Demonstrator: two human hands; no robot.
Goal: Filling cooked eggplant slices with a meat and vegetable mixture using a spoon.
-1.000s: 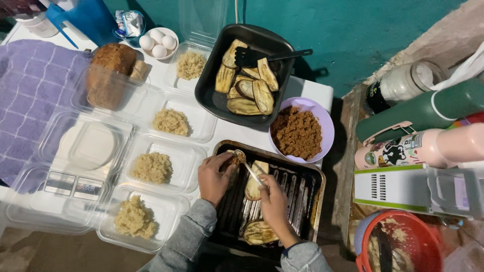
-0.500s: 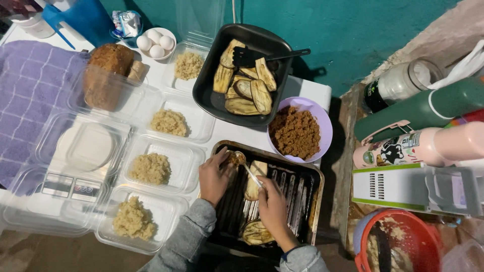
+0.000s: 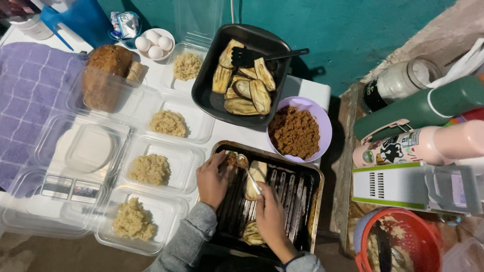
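A dark ridged baking tray (image 3: 302,201) lies in front of me with grilled aubergine slices (image 3: 256,176) on it. My right hand (image 3: 269,219) holds a metal spoon (image 3: 248,171) whose bowl points at the tray's far left corner. My left hand (image 3: 212,179) rests on that corner, fingers touching a filled slice (image 3: 231,159) there. Just beyond the tray stands a lilac bowl of brown minced filling (image 3: 295,132).
A black pan (image 3: 212,95) of grilled aubergine with a black spatula (image 3: 267,55) sits behind. Several clear tubs (image 3: 189,166) with grain portions fill the left, beside a loaf (image 3: 108,60), a bowl of eggs (image 3: 154,45) and a purple cloth (image 3: 30,95). Bottles, a grater and a red colander crowd the right.
Both hands stay over the tray's far left corner. The spoon has shifted slightly towards the slice under my left hand.
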